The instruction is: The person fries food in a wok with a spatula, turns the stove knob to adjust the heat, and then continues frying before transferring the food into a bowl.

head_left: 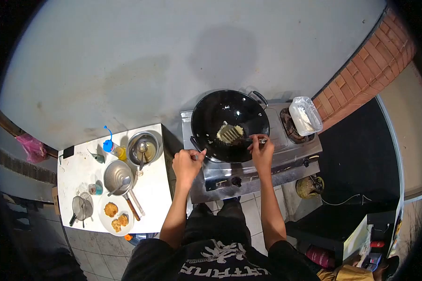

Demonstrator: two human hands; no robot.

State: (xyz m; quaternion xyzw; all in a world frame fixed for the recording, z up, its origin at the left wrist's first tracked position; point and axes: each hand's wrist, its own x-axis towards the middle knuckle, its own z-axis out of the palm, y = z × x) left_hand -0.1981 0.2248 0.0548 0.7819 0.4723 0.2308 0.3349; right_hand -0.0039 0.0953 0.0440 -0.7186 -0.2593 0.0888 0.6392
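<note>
A black wok sits on the left burner of a metal gas stove. In its bottom lies pale batter-like food with a slotted spatula resting over it. My right hand is closed around the spatula's handle at the wok's near right rim. At the near left rim, my left hand has its fingers closed at the wok's side handle; the hand partly hides the grip.
Right on the stove stands a plastic tub with white contents. The white table at left bears a metal bowl, a saucepan, an oil bottle, a strainer and a plate of fried pieces.
</note>
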